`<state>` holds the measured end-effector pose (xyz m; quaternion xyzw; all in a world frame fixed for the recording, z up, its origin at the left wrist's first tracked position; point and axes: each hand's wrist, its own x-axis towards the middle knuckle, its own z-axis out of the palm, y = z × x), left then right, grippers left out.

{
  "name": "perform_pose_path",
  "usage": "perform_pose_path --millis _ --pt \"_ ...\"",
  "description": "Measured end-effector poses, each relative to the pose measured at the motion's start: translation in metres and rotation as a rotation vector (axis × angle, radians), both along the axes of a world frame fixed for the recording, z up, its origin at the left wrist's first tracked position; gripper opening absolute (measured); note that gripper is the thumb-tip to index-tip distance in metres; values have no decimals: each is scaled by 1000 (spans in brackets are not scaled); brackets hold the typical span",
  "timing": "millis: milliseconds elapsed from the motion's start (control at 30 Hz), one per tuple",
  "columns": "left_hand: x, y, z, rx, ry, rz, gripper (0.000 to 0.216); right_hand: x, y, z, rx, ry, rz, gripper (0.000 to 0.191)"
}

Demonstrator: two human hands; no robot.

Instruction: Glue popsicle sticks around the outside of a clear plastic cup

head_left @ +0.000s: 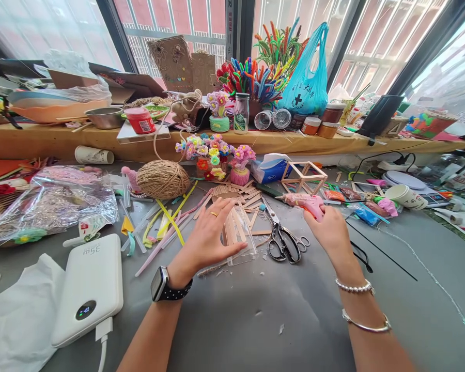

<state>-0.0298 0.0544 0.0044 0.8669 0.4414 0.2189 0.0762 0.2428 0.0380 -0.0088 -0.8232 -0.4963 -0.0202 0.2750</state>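
My right hand (pixel 328 231) is wrapped round a pink hot glue gun (pixel 304 201), whose nozzle points left. With fingers stretched out, my left hand (pixel 209 235) hovers at or just over a clear plastic packet (pixel 240 235) of wooden sticks; whether it touches is unclear. Loose craft sticks (pixel 242 196) lie heaped behind the packet. Between the two hands rest black-handled scissors (pixel 282 240), with a smaller silver-handled pair (pixel 303 242) partly beneath them. An open frame of sticks (pixel 305 178) stands behind the glue gun.
A white power bank (pixel 91 289) with a cable lies at the left. Beyond my left hand sit a twine ball (pixel 163 179) and pipe-cleaner flowers (pixel 240 163). Black glasses (pixel 362 256) are right of my right hand. A crowded ledge (pixel 132 144) runs along the back.
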Motion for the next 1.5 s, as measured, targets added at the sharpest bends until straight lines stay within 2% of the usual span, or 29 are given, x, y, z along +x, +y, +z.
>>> perform_pose_path --millis 133,267,533,867,967,1167,1267,1400,1500 --pt "2 2 -3 2 -10 -3 89 -7 -3 5 100 67 92 36" --pt "8 0 -3 18 -28 6 91 -11 -6 11 82 128 105 31" --pt "19 -7 -4 21 -101 80 99 -19 -8 18 173 153 113 40" --pt "25 -13 0 15 -77 54 79 -19 -8 17 177 158 172 38" --pt "24 -13 0 62 -85 10 72 -19 -8 16 196 163 168 39" --pt "21 -13 0 162 -23 -80 39 -19 -9 18 201 158 172 41" --pt "20 -14 1 252 -9 -151 32 -19 -10 19 202 157 189 42" --pt "21 -18 4 392 -113 -212 23 -20 -10 20 224 152 198 42" --pt "19 -23 8 421 -273 -101 16 -20 -10 19 239 138 215 42"
